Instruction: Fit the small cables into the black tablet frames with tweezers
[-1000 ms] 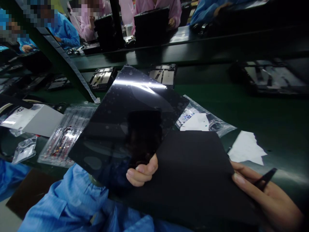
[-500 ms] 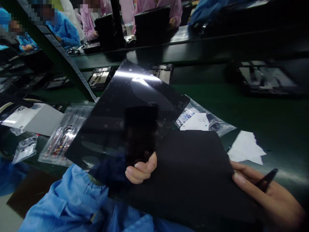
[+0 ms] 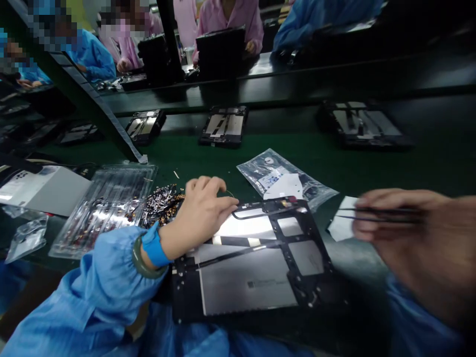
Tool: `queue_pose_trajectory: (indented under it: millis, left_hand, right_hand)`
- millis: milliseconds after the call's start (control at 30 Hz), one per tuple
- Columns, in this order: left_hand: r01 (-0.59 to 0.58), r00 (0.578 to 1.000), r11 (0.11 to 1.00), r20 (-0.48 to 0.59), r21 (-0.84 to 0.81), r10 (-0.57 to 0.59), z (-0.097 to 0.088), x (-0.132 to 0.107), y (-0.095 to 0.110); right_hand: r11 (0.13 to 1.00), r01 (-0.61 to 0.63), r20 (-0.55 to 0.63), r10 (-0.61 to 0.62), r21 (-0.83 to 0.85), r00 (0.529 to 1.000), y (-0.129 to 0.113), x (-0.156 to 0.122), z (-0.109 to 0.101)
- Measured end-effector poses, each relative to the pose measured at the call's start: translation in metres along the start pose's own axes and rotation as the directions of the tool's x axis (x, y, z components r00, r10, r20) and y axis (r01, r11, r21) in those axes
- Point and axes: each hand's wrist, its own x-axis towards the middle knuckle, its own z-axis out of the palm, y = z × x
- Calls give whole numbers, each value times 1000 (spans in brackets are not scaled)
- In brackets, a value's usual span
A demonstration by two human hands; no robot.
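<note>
Tweezers (image 3: 403, 213) in right hand (image 3: 411, 240) | left hand (image 3: 203, 210) at panel (image 3: 245, 285) edge (grip: cannot tell)

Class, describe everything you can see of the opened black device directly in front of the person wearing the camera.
The opened device is flat and roughly rectangular, its inner side facing up. A black frame surrounds silvery, metallic-looking plates of different sizes; those toward the far side reflect light brightly. A narrow dark strip crosses it. The left hand covers part of its far left edge, with fingertips at or just above the frame; contact is unclear. Its near right portion fades into shadow.
</note>
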Motion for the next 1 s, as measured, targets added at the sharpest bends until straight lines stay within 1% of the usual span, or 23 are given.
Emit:
queue_pose_trajectory:
  millis: [33,67,133,167,267,333,400,467,500,567,633,667,767,1000]
  left_hand:
    - [-34,998,999,-42,28,35,3,-2,-1]
    - [-58,996,998,-64,33,60,4,-4,-1]
    - [-85,995,996,-61,-12,84,6,-7,-2]
    - [-87,995,995,-57,-45,84,6,-9,-2]
    - [-55,994,991,-97,-123,43,9,-11,-1]
    - [-34,991,984,-131,-175,11,11,-12,0]
    - [-29,987,974,-163,-226,-8,12,-12,1]
    - [-43,979,962,-204,-268,-13,12,-13,1]
    - [-60,974,958,-225,-280,-4,12,-14,1]
    - [-95,970,948,-243,-303,19,10,-17,0]
    - [-107,973,938,-229,-330,30,9,-21,-1]
    - [-103,975,934,-219,-342,28,8,-23,-1]
    - [-98,978,931,-208,-351,24,8,-27,-1]
    - [-101,977,931,-210,-351,27,7,-27,0]
  right_hand:
    - [998,60,70,-62,34,996,-6,-2,11]
    - [996,79,149,-84,45,985,-12,-3,21]
    - [996,85,286,-86,18,954,-19,-4,39]
    - [996,93,332,-89,3,939,-21,-3,47]
    - [986,163,416,-160,29,895,-18,4,67]
    - [984,161,441,-178,76,880,-14,9,79]
    - [983,139,451,-177,116,875,-10,13,88]
    - [981,150,464,-190,122,865,-7,15,93]
    - [979,181,476,-205,97,855,-6,15,94]
    - [957,289,502,-252,5,827,-6,14,94]
    - [913,399,532,-297,-85,793,-7,13,93]
    - [895,433,548,-308,-112,778,-8,12,92]
    - [884,451,579,-307,-121,756,-10,11,92]
    - [877,467,608,-311,-112,731,-8,12,93]
